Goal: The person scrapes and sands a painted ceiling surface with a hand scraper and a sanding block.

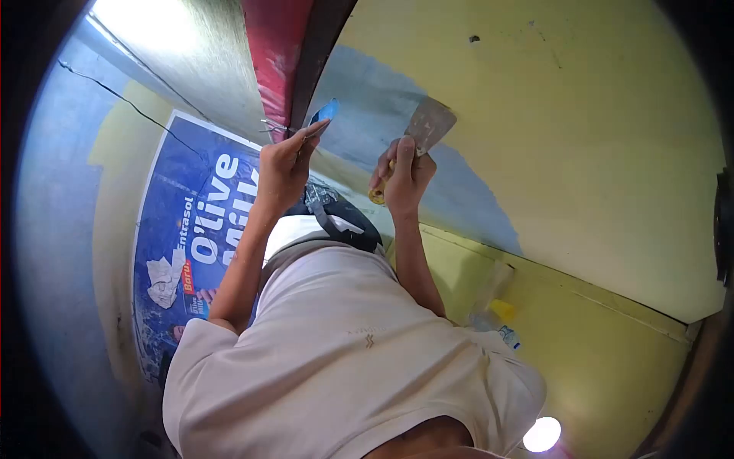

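At mid-frame the right hand [405, 180], fingers wrapped shut on the putty knife [430, 122], slants its blade up-right onto the wall's grey patch [466, 195], while just left of it the left hand [284, 164] pinches a small blue tool [325, 113].

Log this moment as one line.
left hand: grips blue tool | right hand: grips scraper, blade at grey-blue patch | wall: yellow | poster: left of arms
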